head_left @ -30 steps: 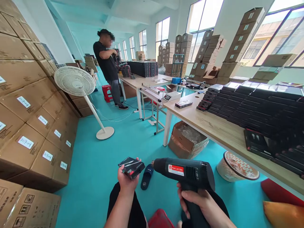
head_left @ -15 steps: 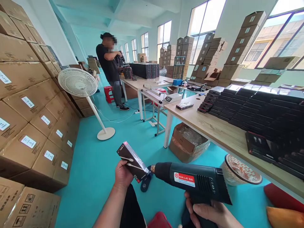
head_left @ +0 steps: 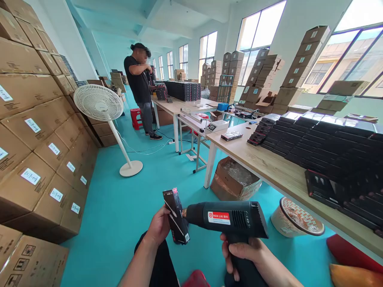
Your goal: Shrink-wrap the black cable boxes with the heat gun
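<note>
A slim black cable box [head_left: 177,223] in clear film stands tilted in front of me, with a pale cable printed on its face. My left hand [head_left: 160,226] is closed around its left edge. In my right hand [head_left: 243,255] is a dark green heat gun [head_left: 230,217] with a red and white label, gripped by its handle. The gun's metal nozzle points left, close to the right side of the box; whether they touch I cannot tell.
Right of me, a wooden table [head_left: 278,167] carries stacks of black boxes [head_left: 314,139]. Below are a carton of plastic film [head_left: 235,181] and a waste basket [head_left: 296,219]. A fan [head_left: 100,103] and stacked cartons [head_left: 32,135] stand left. A person [head_left: 139,85] works farther back.
My left hand has turned the box more upright, showing its narrow side. The heat gun has shifted slightly left and up, its nozzle now beside the box's middle rather than its lower end.
</note>
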A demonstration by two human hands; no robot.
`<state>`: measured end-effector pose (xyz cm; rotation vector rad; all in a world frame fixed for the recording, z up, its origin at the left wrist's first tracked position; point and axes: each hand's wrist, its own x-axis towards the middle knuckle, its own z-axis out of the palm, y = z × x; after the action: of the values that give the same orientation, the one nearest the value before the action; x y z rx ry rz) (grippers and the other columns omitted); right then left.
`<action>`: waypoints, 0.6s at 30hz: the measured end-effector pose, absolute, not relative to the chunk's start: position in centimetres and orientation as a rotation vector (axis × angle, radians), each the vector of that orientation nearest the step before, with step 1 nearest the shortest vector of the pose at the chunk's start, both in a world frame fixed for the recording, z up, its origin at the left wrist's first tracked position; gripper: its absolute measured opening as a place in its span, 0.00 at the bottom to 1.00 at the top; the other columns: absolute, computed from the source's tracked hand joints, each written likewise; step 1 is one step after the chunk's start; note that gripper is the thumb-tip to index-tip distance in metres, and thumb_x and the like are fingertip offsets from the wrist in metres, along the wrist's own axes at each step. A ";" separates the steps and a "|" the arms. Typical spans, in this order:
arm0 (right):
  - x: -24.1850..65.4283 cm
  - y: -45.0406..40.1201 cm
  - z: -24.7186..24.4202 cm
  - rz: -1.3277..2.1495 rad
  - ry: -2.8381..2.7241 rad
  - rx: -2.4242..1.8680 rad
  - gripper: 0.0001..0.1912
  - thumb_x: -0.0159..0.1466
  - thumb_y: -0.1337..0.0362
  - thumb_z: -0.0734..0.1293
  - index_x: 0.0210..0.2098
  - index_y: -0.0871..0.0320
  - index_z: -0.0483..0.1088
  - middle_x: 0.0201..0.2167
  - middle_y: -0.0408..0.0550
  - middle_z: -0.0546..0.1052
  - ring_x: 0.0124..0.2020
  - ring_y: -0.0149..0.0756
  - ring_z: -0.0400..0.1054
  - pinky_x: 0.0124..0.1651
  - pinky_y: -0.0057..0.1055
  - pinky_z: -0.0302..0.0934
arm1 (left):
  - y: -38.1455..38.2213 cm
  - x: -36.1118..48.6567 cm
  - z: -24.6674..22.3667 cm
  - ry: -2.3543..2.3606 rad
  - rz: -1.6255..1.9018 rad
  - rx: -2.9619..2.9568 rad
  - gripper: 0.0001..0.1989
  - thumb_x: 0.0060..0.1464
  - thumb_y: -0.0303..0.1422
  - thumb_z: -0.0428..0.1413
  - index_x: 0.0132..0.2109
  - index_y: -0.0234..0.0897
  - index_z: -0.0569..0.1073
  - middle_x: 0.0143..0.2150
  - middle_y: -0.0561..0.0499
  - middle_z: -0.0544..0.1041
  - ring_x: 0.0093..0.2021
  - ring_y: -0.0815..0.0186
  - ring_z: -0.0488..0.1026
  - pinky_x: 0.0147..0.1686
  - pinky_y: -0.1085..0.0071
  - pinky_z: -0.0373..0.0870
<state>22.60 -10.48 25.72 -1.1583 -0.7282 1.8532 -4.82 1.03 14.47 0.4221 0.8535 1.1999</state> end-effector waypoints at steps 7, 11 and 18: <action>22.6 -5.7 28.5 1.803 -0.908 -1.173 0.19 0.52 0.58 0.76 0.38 0.63 0.75 0.28 0.49 0.79 0.25 0.37 0.73 0.25 0.31 0.63 | -0.4 -4.0 13.3 0.875 1.083 0.437 0.14 0.44 0.24 0.56 0.41 0.33 0.79 0.28 0.49 0.78 0.28 0.59 0.75 0.32 0.65 0.71; 22.7 -4.1 30.4 1.767 -1.007 -1.235 0.17 0.53 0.60 0.75 0.39 0.63 0.75 0.29 0.49 0.80 0.26 0.37 0.73 0.25 0.30 0.63 | -0.6 -3.8 13.1 0.871 1.067 0.437 0.12 0.45 0.25 0.55 0.38 0.34 0.78 0.27 0.49 0.78 0.26 0.60 0.74 0.31 0.65 0.72; 22.4 -7.3 28.5 1.957 -1.203 -1.414 0.07 0.49 0.65 0.73 0.29 0.58 0.75 0.17 0.43 0.75 0.19 0.35 0.66 0.22 0.31 0.58 | 0.0 -4.2 12.4 0.890 1.111 0.356 0.06 0.47 0.26 0.56 0.35 0.34 0.76 0.24 0.51 0.76 0.23 0.63 0.73 0.25 0.69 0.70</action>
<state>22.38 -7.33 28.48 -1.4141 -1.2033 1.9568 -4.16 0.01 12.38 0.3560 0.8897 1.1115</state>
